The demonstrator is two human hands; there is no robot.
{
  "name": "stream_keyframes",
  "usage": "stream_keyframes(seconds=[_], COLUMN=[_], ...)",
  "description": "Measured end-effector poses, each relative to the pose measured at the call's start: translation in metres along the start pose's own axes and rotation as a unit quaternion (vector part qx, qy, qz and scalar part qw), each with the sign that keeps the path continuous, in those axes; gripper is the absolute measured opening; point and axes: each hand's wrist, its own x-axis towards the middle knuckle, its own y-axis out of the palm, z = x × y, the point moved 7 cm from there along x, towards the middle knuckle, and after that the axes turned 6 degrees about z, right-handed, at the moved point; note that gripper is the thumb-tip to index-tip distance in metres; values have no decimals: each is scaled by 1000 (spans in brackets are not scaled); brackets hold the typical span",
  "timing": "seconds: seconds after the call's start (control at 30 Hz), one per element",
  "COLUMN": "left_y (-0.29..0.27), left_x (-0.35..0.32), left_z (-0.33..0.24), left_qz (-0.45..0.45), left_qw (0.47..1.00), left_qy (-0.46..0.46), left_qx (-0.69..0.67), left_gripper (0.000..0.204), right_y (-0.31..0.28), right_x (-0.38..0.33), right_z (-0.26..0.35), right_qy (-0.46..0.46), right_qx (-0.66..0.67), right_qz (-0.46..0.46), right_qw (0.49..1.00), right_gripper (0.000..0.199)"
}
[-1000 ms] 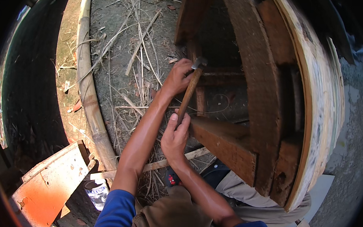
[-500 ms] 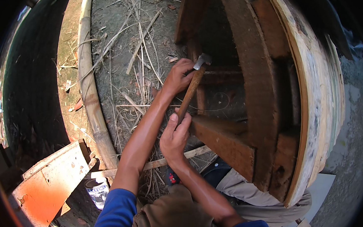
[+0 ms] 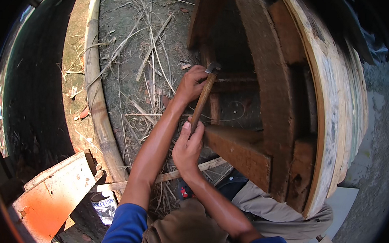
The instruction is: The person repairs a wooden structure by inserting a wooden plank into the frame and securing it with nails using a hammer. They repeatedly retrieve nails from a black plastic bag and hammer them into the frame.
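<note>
The grey-headed hammer with a brown wooden handle (image 3: 203,97) slants up and rightward near the left edge of the dark brown wooden frame (image 3: 241,153); the right hand (image 3: 187,148) wraps its lower end. Its head is nearest the left hand (image 3: 191,85), whose curled fingers' hold is hidden.

Wooden hammer handle (image 3: 202,99), shiny metal hammer head (image 3: 213,68), rough wooden frame (image 3: 270,81), matt cloth sleeve (image 3: 125,226)
</note>
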Motion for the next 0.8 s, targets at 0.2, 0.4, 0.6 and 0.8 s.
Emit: stream_keyframes(seconds=[0.2,0.4,0.6,0.8], left_y=[-1,2,1,2], left_x=[2,4,4,7], left_z=[-1,0,4,-3], left_qz=[-4,11,0,13], left_qw=[1000,1000,999,1000], left_qy=[-26,-19,-34,-16], left_qx=[-16,-17,0,-8], left_gripper=[20,19,16,17], right_y=[7,6,13,11], right_x=[-9,1,-2,-6], right_z=[-5,-14,-20,-18], right_qy=[-14,26,29,28], right_qx=[64,63,86,84], right_qz=[-8,-14,-6,-16], right_qw=[998,998,996,996], right_gripper=[44,42,41,41])
